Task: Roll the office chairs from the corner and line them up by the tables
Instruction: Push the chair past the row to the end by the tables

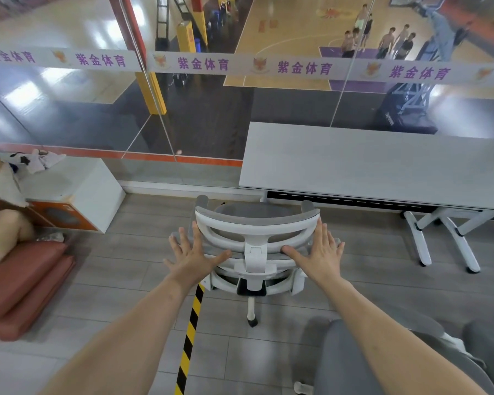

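Office chair [255, 246] stands straight ahead of you, its back toward you, at the left end of the table [382, 163] — seat facing the glass. Your left hand [191, 253] and right hand [320, 252] lie with fingers spread flat at the backrest's two sides, gripping nothing. Both are equally near. Its seat and most castors are hidden — another chair [382, 360] is cut off at lower right.

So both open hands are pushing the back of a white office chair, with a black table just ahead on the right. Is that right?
Not quite: the table is light grey, not black, as the head view shows. The rest holds: the left hand and right hand lie open against the back of the white chair, with the table just ahead on the right.
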Demonstrator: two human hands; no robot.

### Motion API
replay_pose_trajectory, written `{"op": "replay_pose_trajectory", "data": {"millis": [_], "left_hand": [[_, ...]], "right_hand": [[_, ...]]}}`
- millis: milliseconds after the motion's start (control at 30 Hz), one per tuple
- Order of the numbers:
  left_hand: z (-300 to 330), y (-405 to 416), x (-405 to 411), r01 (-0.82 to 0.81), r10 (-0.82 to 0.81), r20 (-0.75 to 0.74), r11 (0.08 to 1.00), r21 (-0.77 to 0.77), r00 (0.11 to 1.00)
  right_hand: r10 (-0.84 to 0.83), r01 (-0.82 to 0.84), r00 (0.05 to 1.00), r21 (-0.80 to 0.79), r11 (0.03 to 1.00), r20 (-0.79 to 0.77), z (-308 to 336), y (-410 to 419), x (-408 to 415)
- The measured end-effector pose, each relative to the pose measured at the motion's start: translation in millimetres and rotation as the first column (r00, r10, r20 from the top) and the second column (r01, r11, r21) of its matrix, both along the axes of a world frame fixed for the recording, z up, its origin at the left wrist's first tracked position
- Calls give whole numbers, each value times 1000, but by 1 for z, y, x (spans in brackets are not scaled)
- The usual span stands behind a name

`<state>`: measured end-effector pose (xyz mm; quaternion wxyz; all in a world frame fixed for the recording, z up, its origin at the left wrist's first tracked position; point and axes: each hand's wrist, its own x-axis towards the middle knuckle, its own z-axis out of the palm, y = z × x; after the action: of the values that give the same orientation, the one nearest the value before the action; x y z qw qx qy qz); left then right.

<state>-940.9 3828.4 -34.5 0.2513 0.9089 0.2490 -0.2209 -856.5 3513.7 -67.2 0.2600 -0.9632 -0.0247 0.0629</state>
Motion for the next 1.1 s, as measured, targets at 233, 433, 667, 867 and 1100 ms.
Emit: {"op": "replay_pose_trajectory", "data": {"millis": [233, 433, 667, 867, 1100], "left_hand": [[-3, 13, 5, 21, -21, 0, 1000, 8, 1000], [-4, 14, 6, 37, -37, 12, 999, 9, 999], [-2, 16, 6, 47, -48, 23, 998, 41, 999], [1, 18, 6, 55, -56, 6, 997, 56, 998], [-2, 9, 5, 48, -51, 14, 988, 147, 999]], "right_hand": [[-26, 26, 1000, 23, 999, -1, -2, 7, -4], [-21, 21, 1000, 6, 1000, -18, -2, 6, -4], [-22, 21, 999, -28, 999, -45, 1, 9, -6], [-9, 6, 998, -52, 999, -62, -1, 9, -6], [20, -22, 998, -48, 999, -51, -1, 7, -4]]}}
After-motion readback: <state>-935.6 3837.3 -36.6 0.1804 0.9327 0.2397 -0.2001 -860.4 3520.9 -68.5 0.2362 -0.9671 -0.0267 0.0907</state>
